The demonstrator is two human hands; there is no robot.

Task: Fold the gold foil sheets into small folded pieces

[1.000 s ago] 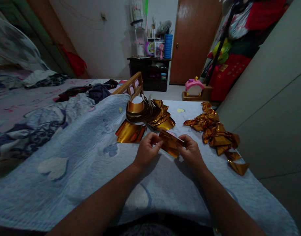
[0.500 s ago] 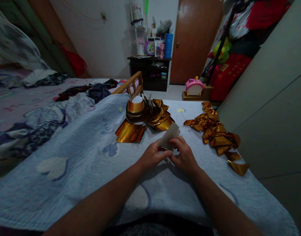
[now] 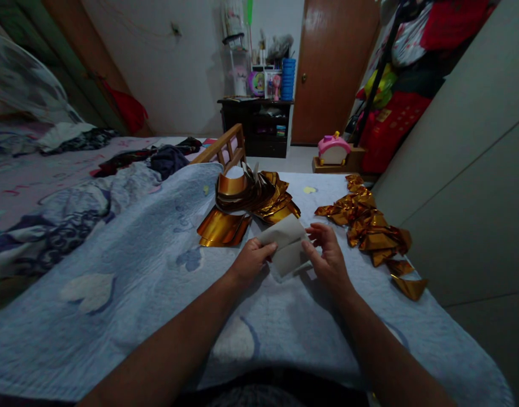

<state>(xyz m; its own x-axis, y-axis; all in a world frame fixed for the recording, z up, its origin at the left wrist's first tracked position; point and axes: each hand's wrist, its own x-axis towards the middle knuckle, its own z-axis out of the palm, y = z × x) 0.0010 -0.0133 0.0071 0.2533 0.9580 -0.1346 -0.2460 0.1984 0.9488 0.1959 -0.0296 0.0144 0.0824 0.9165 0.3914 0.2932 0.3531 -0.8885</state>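
Between my hands, a little above the bedspread, is a pale sheet of paper (image 3: pixel 291 255) with a crease running across it. My left hand (image 3: pixel 251 259) pinches its left side, thumb on top and fingers beneath. At the right edge, the thumb of my right hand (image 3: pixel 327 257) rests on the paper; its upper fingers are partly spread and the lower ones are hidden. Just beyond lies a fanned stack of gold foil paper sheets (image 3: pixel 225 226), some with dull undersides showing. A heap of folded gold foil pieces (image 3: pixel 376 234) lies to the right.
The light blue bedspread (image 3: pixel 149 294) with heart patterns covers the surface under my hands. A wooden rail (image 3: pixel 225 144) stands at its far side. Crumpled clothes and bedding (image 3: pixel 94 198) lie left. A pale cabinet wall (image 3: pixel 467 215) borders the right. Farther off is a pink toy (image 3: pixel 333 150).
The paper has opened out from a narrow, upright folded shape to a wider, flatter sheet. My hands have moved apart, the left going left and the right going right.
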